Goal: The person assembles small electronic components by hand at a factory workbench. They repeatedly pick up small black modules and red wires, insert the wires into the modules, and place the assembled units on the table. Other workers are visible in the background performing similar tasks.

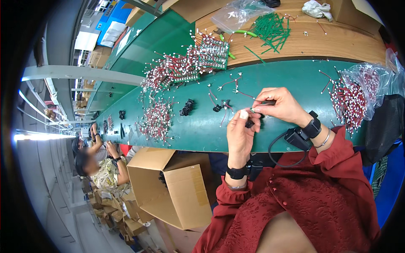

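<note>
Over the green bench my two hands meet, fingertips almost touching. My left hand (240, 135) is closed around a small black part (249, 123), and a white covering (244, 114) wraps its thumb tip. My right hand (282, 105) pinches a slim dark tool (268, 102) whose exact kind I cannot make out. A tiny green piece (252, 110) shows between the fingertips. Just left of my hands lie a black part with red wires (225, 103) and a loose red wire lead with white connectors (236, 80).
Heaps of red wires with white connectors (155, 120) cover the bench left, beside green circuit boards (213, 52) and black parts (187, 107). More wires lie at right by a clear bag (375, 84). Green strips (272, 31) lie behind. An open carton (185, 189) stands below; people work further left.
</note>
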`<state>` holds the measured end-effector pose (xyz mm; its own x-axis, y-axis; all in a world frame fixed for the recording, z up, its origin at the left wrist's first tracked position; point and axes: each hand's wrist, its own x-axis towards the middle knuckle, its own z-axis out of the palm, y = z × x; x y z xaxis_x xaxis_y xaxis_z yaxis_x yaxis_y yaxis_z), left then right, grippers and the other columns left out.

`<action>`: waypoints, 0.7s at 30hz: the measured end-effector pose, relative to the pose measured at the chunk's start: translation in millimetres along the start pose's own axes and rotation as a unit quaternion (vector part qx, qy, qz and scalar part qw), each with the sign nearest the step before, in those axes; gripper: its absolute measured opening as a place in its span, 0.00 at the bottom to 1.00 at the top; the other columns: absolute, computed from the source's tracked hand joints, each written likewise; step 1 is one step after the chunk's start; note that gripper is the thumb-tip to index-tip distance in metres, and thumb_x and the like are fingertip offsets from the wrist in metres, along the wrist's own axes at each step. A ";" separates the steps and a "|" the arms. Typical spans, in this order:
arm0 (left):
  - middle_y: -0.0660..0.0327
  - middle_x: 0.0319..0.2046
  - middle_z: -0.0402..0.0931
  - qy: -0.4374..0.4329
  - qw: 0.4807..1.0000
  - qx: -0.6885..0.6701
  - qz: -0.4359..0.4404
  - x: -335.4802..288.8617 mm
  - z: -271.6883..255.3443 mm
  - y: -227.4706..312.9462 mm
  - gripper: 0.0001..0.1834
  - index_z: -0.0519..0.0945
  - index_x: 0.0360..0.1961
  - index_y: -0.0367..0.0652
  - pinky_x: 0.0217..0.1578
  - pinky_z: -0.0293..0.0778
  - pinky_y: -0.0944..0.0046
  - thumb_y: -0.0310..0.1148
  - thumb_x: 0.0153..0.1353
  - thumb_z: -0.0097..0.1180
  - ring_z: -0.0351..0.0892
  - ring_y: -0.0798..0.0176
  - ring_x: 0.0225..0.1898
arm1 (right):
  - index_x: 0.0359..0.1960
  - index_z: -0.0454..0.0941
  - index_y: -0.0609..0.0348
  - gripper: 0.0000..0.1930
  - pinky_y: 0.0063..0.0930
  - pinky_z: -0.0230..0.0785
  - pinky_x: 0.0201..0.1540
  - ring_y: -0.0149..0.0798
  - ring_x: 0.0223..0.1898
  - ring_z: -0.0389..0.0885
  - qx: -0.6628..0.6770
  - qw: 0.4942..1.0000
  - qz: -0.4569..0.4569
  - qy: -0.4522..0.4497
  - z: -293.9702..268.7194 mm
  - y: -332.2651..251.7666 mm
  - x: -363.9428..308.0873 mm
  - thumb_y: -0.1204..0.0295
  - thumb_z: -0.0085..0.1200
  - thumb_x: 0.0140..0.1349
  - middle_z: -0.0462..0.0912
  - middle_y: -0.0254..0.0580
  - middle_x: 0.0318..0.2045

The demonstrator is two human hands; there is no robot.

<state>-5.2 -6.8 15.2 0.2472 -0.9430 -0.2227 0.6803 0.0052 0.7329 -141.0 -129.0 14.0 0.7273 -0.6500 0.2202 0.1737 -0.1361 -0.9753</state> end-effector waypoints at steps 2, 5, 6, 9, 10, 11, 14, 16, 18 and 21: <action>0.50 0.45 0.75 -0.032 0.996 -0.079 -0.010 -0.7 -0.8 2.1 0.17 0.72 0.50 0.32 0.45 0.74 0.62 0.27 0.61 0.48 0.76 0.58 0.44 | 0.32 0.82 0.66 0.05 0.19 0.70 0.36 0.25 0.33 0.77 0.045 0.998 0.026 0.027 -1.9 -2.1 -1.0 0.78 0.62 0.54 0.80 0.36 0.30; 0.47 0.51 0.70 -0.096 0.984 -0.149 -0.032 0.2 -2.8 7.9 0.30 0.67 0.56 0.30 0.62 0.63 0.54 0.14 0.46 0.41 0.70 0.51 0.56 | 0.32 0.81 0.66 0.05 0.19 0.70 0.36 0.24 0.32 0.77 0.096 0.994 0.035 0.041 -3.2 -5.6 -1.4 0.78 0.62 0.54 0.80 0.35 0.29; 0.47 0.51 0.69 -0.098 0.986 -0.134 -0.018 -0.4 -2.3 7.5 0.29 0.66 0.56 0.30 0.62 0.64 0.55 0.14 0.48 0.41 0.70 0.51 0.56 | 0.32 0.81 0.67 0.05 0.19 0.71 0.35 0.24 0.32 0.77 0.109 0.992 0.038 0.044 -3.1 -6.7 -1.8 0.78 0.62 0.54 0.79 0.35 0.28; 0.49 0.52 0.69 -0.077 0.994 -0.081 0.015 -4.2 0.4 4.9 0.27 0.64 0.58 0.32 0.61 0.66 0.56 0.16 0.54 0.44 0.71 0.52 0.55 | 0.32 0.81 0.67 0.05 0.18 0.70 0.35 0.24 0.31 0.77 0.112 0.992 0.050 0.028 -1.2 -9.5 -4.6 0.78 0.62 0.54 0.79 0.34 0.28; 0.50 0.52 0.70 -0.059 0.997 -0.048 0.017 -5.2 1.4 4.4 0.26 0.63 0.59 0.34 0.60 0.67 0.56 0.18 0.56 0.47 0.72 0.52 0.55 | 0.32 0.81 0.67 0.05 0.18 0.70 0.35 0.24 0.31 0.77 0.106 0.993 0.043 0.025 -0.6 -9.9 -5.3 0.78 0.62 0.54 0.79 0.34 0.28; 0.51 0.52 0.70 -0.040 0.999 -0.019 0.020 -6.3 2.6 3.9 0.26 0.62 0.59 0.35 0.60 0.68 0.56 0.20 0.59 0.49 0.73 0.53 0.54 | 0.32 0.81 0.67 0.05 0.18 0.71 0.34 0.24 0.31 0.77 0.100 0.994 0.035 0.022 -0.2 -10.0 -6.0 0.78 0.62 0.54 0.79 0.34 0.28; 0.52 0.51 0.71 -0.025 0.999 0.032 0.020 -10.2 6.5 2.3 0.23 0.62 0.60 0.40 0.52 0.74 0.57 0.23 0.63 0.48 0.76 0.56 0.48 | 0.31 0.81 0.68 0.05 0.18 0.71 0.34 0.24 0.32 0.77 0.085 0.995 0.043 0.014 0.9 -9.1 -7.7 0.78 0.61 0.54 0.79 0.34 0.29; 0.53 0.51 0.71 -0.002 0.994 0.107 -0.023 -10.7 5.4 7.0 0.23 0.62 0.60 0.41 0.47 0.76 0.59 0.26 0.65 0.48 0.78 0.58 0.44 | 0.31 0.81 0.67 0.05 0.17 0.70 0.33 0.23 0.31 0.77 0.095 0.994 0.052 0.011 3.1 -7.8 -8.2 0.79 0.61 0.54 0.79 0.34 0.29; 0.53 0.51 0.70 0.032 0.985 0.163 -0.056 -9.4 4.7 8.8 0.23 0.62 0.61 0.41 0.43 0.77 0.60 0.26 0.65 0.47 0.78 0.59 0.42 | 0.31 0.81 0.66 0.04 0.16 0.68 0.32 0.22 0.30 0.75 0.122 0.991 0.055 0.008 5.6 -6.5 -8.2 0.79 0.62 0.54 0.78 0.34 0.28; 0.53 0.53 0.69 0.060 0.981 0.174 -0.054 -7.4 3.8 8.9 0.25 0.62 0.61 0.39 0.43 0.75 0.60 0.22 0.61 0.45 0.76 0.61 0.45 | 0.31 0.80 0.66 0.04 0.16 0.67 0.32 0.22 0.30 0.75 0.121 0.990 0.064 0.015 6.7 -5.5 -7.9 0.79 0.61 0.54 0.77 0.34 0.28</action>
<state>-3.6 -1.0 25.8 0.2800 -0.8861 -0.3693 0.4345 -0.2261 0.8718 -143.3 -118.1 17.7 0.7342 -0.6727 0.0918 0.2392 0.1298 -0.9623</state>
